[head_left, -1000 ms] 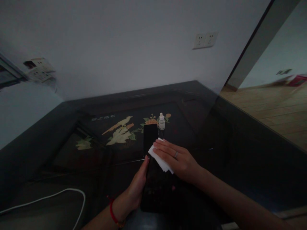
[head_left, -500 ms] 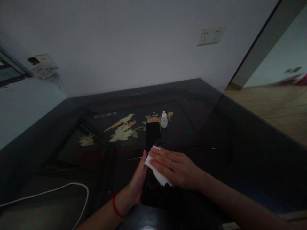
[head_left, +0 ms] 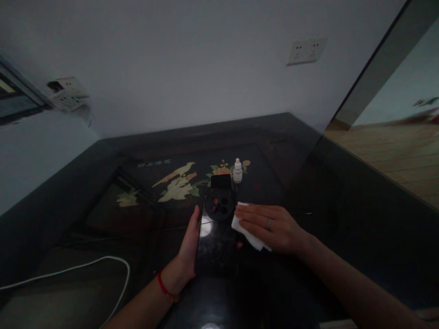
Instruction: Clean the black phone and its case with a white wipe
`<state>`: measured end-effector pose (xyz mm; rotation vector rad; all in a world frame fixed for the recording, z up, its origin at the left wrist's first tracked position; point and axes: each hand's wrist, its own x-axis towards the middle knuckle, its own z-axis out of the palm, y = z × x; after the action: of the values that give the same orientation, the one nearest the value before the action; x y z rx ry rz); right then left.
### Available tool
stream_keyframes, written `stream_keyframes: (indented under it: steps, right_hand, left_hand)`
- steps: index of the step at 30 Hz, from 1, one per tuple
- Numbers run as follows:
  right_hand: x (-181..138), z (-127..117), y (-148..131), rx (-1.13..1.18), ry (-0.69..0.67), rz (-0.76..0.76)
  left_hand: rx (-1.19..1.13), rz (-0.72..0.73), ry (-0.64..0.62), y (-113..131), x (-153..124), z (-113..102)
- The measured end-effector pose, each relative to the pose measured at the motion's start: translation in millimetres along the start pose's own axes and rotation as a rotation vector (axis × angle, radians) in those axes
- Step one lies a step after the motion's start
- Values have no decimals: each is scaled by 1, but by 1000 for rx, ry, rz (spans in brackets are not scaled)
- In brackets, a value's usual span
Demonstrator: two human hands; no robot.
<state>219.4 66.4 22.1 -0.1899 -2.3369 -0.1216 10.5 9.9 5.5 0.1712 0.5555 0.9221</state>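
Observation:
My left hand (head_left: 187, 249) grips the left edge of a black phone (head_left: 216, 233) that lies back side up, its round camera cluster showing. My right hand (head_left: 274, 227), a ring on one finger, presses a folded white wipe (head_left: 246, 232) with flat fingers at the phone's right edge. A second dark phone (head_left: 221, 181) lies just beyond the first. A small clear dropper bottle with a white cap (head_left: 237, 171) stands upright behind it.
The dark lacquered table (head_left: 308, 192) has a bird and flower inlay (head_left: 176, 185). A white cable (head_left: 103, 265) loops at the near left. Wall sockets (head_left: 306, 50) sit on the white wall behind. Wooden floor shows at the right.
My right hand has slid the wipe from the phone's middle to its right edge, uncovering the camera cluster. My left hand has shifted slightly up the left edge.

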Motion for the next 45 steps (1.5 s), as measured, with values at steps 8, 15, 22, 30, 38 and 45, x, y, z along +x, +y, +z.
stream_keyframes:
  steps: [8,15,22,30,38,45]
  right_hand:
    - [0,8,1,94,37,248]
    - [-4,1,5,76,76,235]
    - [0,1,-2,54,19,143]
    - [5,5,-17,129,0,24]
    - [14,15,-29,103,-79,18]
    - [19,25,-46,66,-134,-99]
  left_hand:
    - [105,-192,-147,-13,-4,1]
    - [99,-135,-110,-6,-7,-5]
    - [55,-60,-19,-3,-2,-10]
    - [-31,40,75,-5,3,6]
    - [-109,-33,130,-17,0,-5]
    - [-111,-85,115,-13,1,-10]
